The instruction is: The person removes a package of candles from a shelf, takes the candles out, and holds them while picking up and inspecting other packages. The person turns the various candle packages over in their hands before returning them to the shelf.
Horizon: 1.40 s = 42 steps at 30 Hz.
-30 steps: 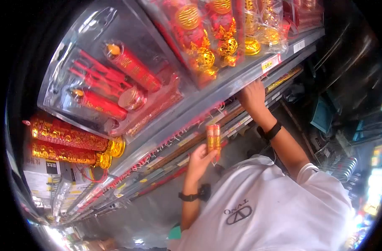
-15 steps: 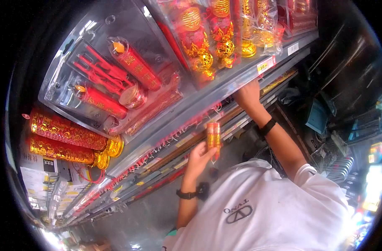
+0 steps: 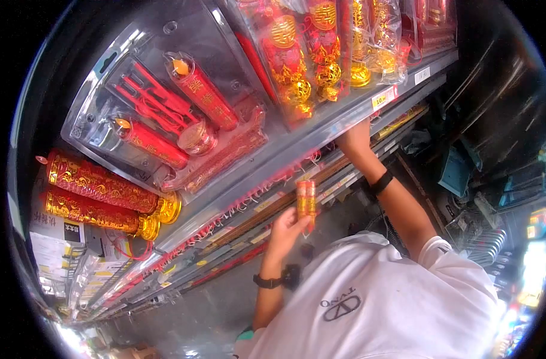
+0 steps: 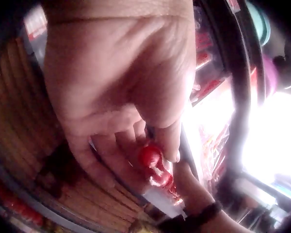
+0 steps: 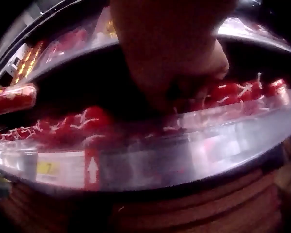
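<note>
My left hand (image 3: 285,230) pinches a clear-wrapped pair of red candles (image 3: 306,198) with gold print between thumb and fingers, upright in front of the shelves. In the left wrist view the round red ends and white wicks of the candles (image 4: 157,165) show beside the thumb. My right hand (image 3: 355,140) reaches in under the upper shelf's edge. In the right wrist view that hand (image 5: 177,58) is dark, lowered among red candles (image 5: 94,117) with white wicks behind a clear shelf lip (image 5: 194,150). Its fingertips are hidden in shadow, so I cannot tell what they hold.
Above, the upper shelf bears a blister pack (image 3: 90,116) of red flame-tipped candles and bagged red-and-gold ornaments (image 3: 297,90). Its metal front edge (image 3: 339,122) runs over my right hand. Two red-and-gold cylinders (image 3: 99,197) hang at the left. A price label (image 5: 63,169) sits on the lower lip.
My right hand has gone slightly farther under the shelf edge. The left hand still holds the pair of candles in nearly the same spot, and the head view has shifted a little.
</note>
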Each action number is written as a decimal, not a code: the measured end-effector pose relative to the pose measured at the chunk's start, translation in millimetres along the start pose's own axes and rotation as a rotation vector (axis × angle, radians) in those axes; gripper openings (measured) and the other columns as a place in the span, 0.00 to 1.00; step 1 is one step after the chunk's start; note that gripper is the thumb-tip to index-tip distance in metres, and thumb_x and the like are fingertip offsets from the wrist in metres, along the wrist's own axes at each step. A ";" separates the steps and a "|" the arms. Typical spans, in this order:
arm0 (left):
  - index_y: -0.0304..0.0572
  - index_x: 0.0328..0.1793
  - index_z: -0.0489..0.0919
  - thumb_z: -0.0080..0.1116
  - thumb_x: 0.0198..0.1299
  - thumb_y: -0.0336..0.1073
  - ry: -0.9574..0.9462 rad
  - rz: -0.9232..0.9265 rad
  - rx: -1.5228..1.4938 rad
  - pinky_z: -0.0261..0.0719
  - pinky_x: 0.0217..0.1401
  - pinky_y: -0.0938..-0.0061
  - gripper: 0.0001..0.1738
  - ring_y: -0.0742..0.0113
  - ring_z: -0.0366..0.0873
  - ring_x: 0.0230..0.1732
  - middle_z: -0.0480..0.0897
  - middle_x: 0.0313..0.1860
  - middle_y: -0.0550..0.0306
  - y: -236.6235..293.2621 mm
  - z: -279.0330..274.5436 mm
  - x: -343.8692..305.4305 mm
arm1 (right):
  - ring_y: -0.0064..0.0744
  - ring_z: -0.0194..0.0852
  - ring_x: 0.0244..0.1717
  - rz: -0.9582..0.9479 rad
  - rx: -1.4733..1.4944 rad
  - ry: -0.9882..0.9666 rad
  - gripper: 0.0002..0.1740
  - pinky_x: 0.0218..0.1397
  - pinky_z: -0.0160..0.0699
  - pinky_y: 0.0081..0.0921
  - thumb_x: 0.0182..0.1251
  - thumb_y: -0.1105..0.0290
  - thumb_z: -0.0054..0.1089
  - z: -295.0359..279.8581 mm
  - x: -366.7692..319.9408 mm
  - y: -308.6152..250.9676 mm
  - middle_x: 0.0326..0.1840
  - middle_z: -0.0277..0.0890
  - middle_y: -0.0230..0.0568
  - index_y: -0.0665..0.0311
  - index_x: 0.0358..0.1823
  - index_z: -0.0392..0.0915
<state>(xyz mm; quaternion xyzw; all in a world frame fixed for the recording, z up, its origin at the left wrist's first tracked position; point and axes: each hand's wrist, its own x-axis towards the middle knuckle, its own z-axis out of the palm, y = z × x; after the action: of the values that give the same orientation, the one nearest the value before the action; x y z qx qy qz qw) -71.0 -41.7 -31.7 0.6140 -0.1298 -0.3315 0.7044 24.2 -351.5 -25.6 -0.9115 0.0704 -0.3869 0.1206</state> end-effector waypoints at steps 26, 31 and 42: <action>0.31 0.70 0.71 0.59 0.73 0.32 0.008 -0.045 -0.010 0.78 0.60 0.74 0.23 0.70 0.82 0.54 0.84 0.59 0.51 4.1 39.5 27.1 | 0.33 0.82 0.36 0.546 0.703 -0.275 0.19 0.43 0.79 0.26 0.70 0.65 0.67 -87.4 -83.3 9.0 0.38 0.85 0.40 0.72 0.54 0.81; 0.34 0.71 0.71 0.62 0.71 0.34 -0.019 -0.072 -0.104 0.77 0.63 0.74 0.25 0.70 0.80 0.58 0.83 0.60 0.53 13.5 61.6 39.5 | 0.24 0.79 0.36 1.049 1.471 -0.508 0.13 0.43 0.77 0.21 0.71 0.68 0.61 -105.4 -111.6 33.0 0.38 0.83 0.36 0.72 0.48 0.82; 0.35 0.69 0.73 0.61 0.71 0.31 -0.098 -0.136 -0.218 0.76 0.64 0.74 0.22 0.70 0.80 0.57 0.83 0.57 0.57 -1.9 116.7 85.0 | 0.19 0.80 0.39 1.105 1.591 -0.685 0.11 0.43 0.78 0.17 0.68 0.72 0.63 -151.7 -148.7 82.9 0.40 0.83 0.33 0.63 0.48 0.71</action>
<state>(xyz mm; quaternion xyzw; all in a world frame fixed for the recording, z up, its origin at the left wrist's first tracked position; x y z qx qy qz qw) -77.0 -185.9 -27.9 0.5245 -0.0854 -0.4200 0.7357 -191.0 -423.3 -48.8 -0.4693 0.1652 0.0690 0.8647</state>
